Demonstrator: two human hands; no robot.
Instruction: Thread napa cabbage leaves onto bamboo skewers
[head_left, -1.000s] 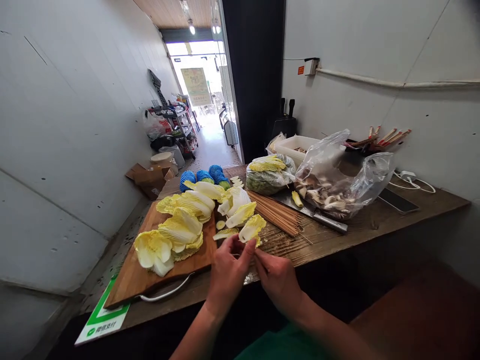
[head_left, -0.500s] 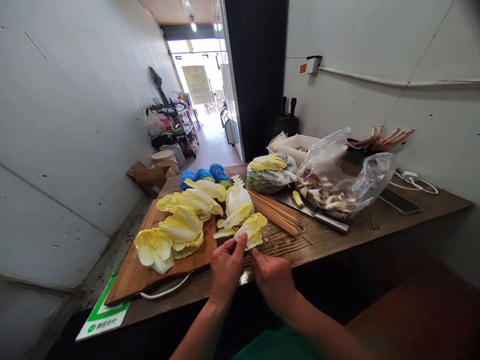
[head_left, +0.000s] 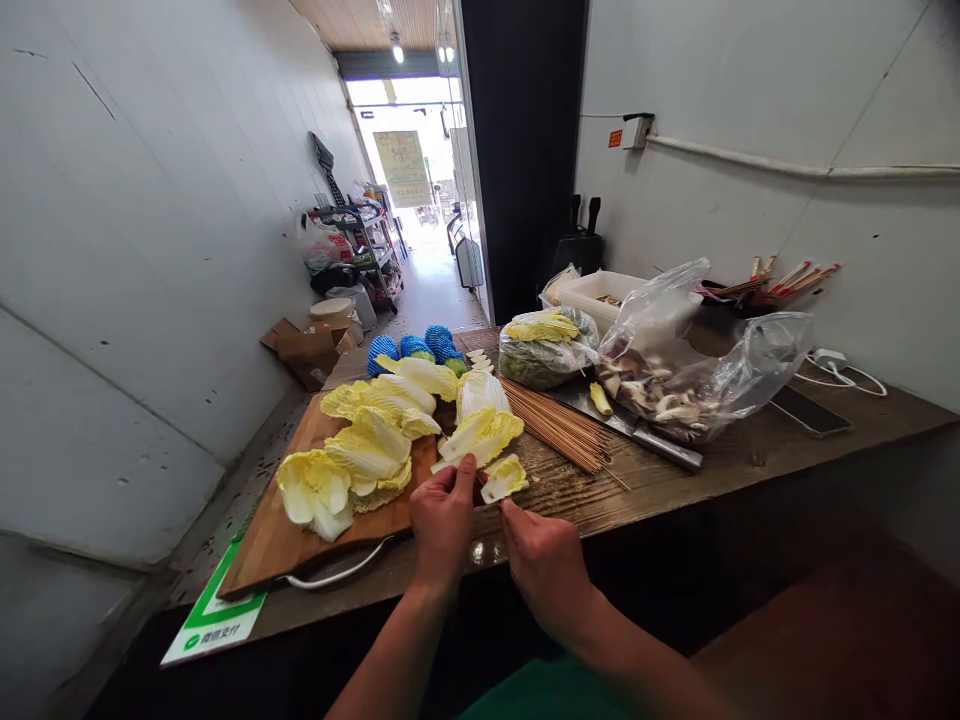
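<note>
My left hand (head_left: 444, 515) is closed, thumb on top, at the lower edge of a pale yellow napa cabbage leaf (head_left: 480, 436). My right hand (head_left: 546, 550) is closed in a pinch just right of it; a short bit of a thin bamboo skewer shows at its fingertips. A smaller cabbage leaf (head_left: 505, 480) sits just beyond those fingertips, between the two hands. Behind the held leaf lies a cabbage head (head_left: 481, 391). More loose cabbage leaves (head_left: 367, 447) are spread over the wooden cutting board (head_left: 262, 535) to the left.
Bamboo skewers (head_left: 559, 425) lie bundled beside a knife (head_left: 667, 447). Beyond are a bag of greens (head_left: 536, 362), a bag of mushrooms (head_left: 675, 395) and a white tub (head_left: 589, 292). A phone (head_left: 810, 410) lies right. Blue-netted vegetables (head_left: 415, 346) stand at the back.
The larger leaf at my left hand now lies further left, across the cabbage head's front. A smaller leaf shows beyond my right fingertips. The whole view has shifted slightly.
</note>
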